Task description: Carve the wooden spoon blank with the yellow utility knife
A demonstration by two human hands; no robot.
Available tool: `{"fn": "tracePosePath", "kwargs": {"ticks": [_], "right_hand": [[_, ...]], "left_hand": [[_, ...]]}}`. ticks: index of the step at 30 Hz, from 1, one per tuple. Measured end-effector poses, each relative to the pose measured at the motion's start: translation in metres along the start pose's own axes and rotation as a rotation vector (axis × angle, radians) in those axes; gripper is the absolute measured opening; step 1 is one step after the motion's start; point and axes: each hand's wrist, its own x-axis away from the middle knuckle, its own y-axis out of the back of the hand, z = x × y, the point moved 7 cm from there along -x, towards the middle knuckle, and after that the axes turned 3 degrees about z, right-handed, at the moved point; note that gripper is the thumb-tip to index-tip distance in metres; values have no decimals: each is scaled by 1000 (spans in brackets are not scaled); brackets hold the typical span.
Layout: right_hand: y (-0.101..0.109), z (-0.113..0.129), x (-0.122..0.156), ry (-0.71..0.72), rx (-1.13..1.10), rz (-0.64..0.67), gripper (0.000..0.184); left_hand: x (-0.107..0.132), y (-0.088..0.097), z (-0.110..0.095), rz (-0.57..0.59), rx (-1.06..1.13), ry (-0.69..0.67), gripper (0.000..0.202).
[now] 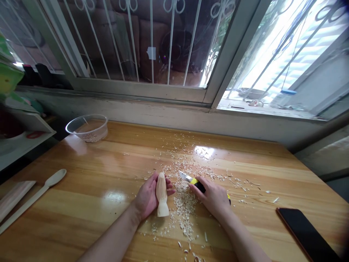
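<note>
My left hand point(148, 196) is wrapped round a pale carved wooden piece point(161, 194), rounded at the top and flared at the base, standing upright on the wooden table point(109, 174). My right hand point(214, 198) grips a yellow and black utility knife point(194, 182). Its blade is out and points left toward the wooden piece, a short gap away. A spread of pale wood shavings point(185, 200) lies between and beyond both hands.
A clear plastic bowl point(87, 128) with some shavings sits at the back left. A wooden spoon point(32, 198) and a flat wooden strip point(13, 196) lie at the left edge. A dark phone point(307, 233) rests at the right front. A barred window point(152, 43) stands behind the table.
</note>
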Motion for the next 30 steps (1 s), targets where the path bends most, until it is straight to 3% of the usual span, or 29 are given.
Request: {"fn": "tracePosePath", "kwargs": {"ticks": [6, 12, 30], "right_hand": [[0, 0, 0, 8, 4, -8, 36], [2, 1, 0, 11, 4, -20, 37], [3, 0, 1, 11, -46, -67, 37]], "left_hand": [[0, 3, -3, 11, -32, -43, 21], [1, 6, -12, -77, -183, -123, 10], [2, 4, -6, -39, -238, -119, 21]]}}
